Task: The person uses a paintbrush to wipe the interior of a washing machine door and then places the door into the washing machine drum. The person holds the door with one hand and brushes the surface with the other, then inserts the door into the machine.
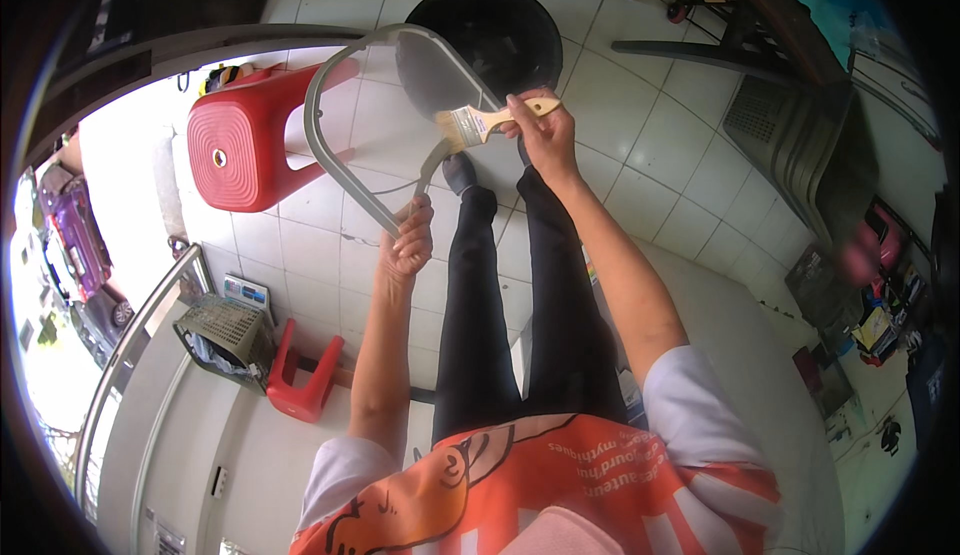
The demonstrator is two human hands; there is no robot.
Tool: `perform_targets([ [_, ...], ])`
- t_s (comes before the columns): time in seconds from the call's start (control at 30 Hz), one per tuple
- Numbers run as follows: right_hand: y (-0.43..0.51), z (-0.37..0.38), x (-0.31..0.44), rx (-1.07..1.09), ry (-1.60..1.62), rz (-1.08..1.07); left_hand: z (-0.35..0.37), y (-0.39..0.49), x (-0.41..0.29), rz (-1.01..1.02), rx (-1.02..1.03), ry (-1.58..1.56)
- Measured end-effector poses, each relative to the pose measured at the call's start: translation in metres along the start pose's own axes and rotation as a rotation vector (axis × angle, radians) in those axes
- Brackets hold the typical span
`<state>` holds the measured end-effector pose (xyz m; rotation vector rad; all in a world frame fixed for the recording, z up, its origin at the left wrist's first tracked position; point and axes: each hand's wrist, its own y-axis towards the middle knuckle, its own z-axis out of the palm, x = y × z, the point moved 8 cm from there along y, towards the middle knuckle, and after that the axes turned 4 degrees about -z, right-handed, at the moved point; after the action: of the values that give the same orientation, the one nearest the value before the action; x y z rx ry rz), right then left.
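My left hand (409,243) grips the lower end of a rounded grey plastic frame (318,123), which has a thin see-through mesh (375,119) across it. The frame is held up off the floor, tilted. In my right hand (549,138) is a flat paintbrush (469,125) with a wooden handle and pale bristles. The bristles meet the right side of the frame, though the exact contact is hard to tell. A round black basin (517,37) stands on the floor beyond, partly covered by the frame.
A red plastic stool (225,151) is at the left, and another red stool (304,378) lies lower down beside a plastic basket (225,330). White floor tiles (637,142) surround my feet. At the right are stacked grey plastic chairs (780,142) and dark table legs (697,52).
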<state>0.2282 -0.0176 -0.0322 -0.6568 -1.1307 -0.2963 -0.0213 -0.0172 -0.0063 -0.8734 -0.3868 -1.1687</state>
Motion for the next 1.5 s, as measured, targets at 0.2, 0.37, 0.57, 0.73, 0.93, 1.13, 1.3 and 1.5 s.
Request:
perform_targets([
  [0.2,0.012,-0.037,0.038,-0.361,-0.691,-0.286,0.008,-0.003,0.001,-0.023,0.088,-0.011],
  [0.37,0.004,-0.032,0.022,-0.32,-0.168,-0.14,0.006,-0.001,0.002,-0.012,0.073,-0.037],
  [0.57,0.01,-0.057,0.024,-0.58,-0.24,0.021,0.003,0.006,0.007,-0.031,0.053,-0.023],
  [0.73,0.025,-0.037,0.032,-0.304,-0.107,-0.094,0.003,0.009,0.01,-0.047,0.125,-0.04],
  [0.93,0.018,-0.052,0.078,-0.45,-0.573,-0.283,0.009,0.006,-0.001,0.042,-0.155,0.353],
  [1.13,-0.028,-0.095,0.159,-0.576,-0.446,-0.458,0.043,-0.022,-0.019,0.453,-0.94,1.453],
  [1.3,-0.076,-0.089,0.22,-0.721,-0.643,-0.572,0.078,-0.018,-0.009,0.655,-1.09,2.083],
  [1.5,-0.015,-0.008,0.179,-0.309,-0.317,-0.256,0.067,-0.007,-0.003,0.587,-0.979,2.147],
])
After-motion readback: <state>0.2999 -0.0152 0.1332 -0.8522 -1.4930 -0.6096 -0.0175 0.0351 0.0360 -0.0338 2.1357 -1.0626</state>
